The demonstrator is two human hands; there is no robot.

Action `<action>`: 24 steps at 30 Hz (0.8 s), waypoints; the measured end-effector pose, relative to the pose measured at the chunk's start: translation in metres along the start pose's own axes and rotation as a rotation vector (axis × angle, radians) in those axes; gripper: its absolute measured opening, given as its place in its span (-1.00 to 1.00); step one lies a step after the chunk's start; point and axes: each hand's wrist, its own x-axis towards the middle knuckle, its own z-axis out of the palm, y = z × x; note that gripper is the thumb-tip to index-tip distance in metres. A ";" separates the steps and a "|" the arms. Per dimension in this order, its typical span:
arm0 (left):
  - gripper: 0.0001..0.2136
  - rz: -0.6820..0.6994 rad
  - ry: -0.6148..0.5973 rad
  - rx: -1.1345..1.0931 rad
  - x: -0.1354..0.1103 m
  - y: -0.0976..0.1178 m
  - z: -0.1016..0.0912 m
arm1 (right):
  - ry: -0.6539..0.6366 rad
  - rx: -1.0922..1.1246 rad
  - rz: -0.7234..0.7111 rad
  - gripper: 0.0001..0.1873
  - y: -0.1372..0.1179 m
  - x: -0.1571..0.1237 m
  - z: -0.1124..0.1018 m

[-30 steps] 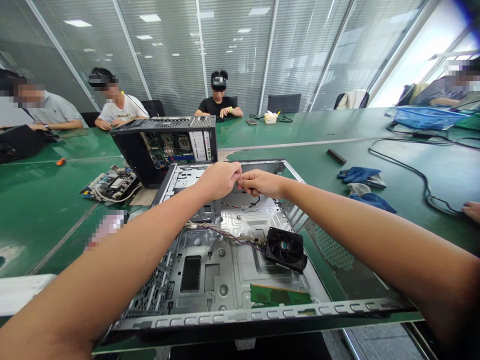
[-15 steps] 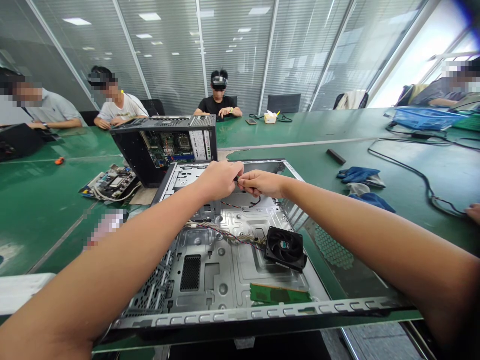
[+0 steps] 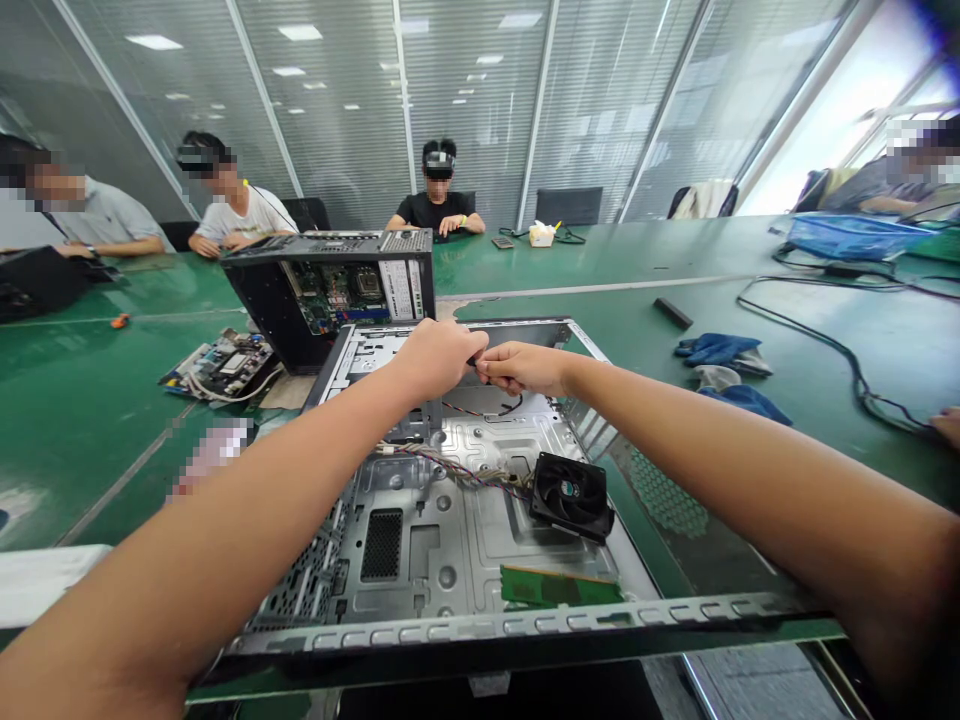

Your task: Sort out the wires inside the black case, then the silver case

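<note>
An open computer case [image 3: 480, 632] lies flat before me, its bare metal inside facing up. Over its far end my left hand [image 3: 439, 358] and my right hand [image 3: 517, 367] meet with fingers closed. Between the fingertips is something small and dark, mostly hidden, too small to name. A thin cable [image 3: 480, 410] with a dark end hangs just below the hands. A black fan [image 3: 570, 495] rests inside the case at the right, beside a bundle of wires [image 3: 465, 468]. Nearer to me lies a green memory module [image 3: 559, 587].
Behind the case stands another computer case [image 3: 330, 285], with a circuit board [image 3: 225, 362] left of it. Blue-grey gloves [image 3: 720, 352], a dark bar [image 3: 673, 313] and black cables [image 3: 832, 340] lie at the right. Several people sit around the green table [image 3: 525, 270].
My left hand has shifted very slightly against the right one. The right hand and the things in the case look the same.
</note>
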 end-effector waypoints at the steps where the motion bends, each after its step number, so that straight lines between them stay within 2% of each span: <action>1: -0.88 0.002 -0.002 0.008 0.000 0.000 0.000 | 0.003 -0.010 0.001 -0.76 0.000 0.000 0.000; 10: -0.88 -0.015 -0.026 0.014 0.001 0.001 -0.001 | 0.053 -0.106 0.006 -0.76 -0.002 0.000 0.001; 24: -0.88 0.000 -0.088 -0.029 0.001 0.001 -0.002 | 0.003 -0.149 0.029 -0.78 0.001 0.002 0.000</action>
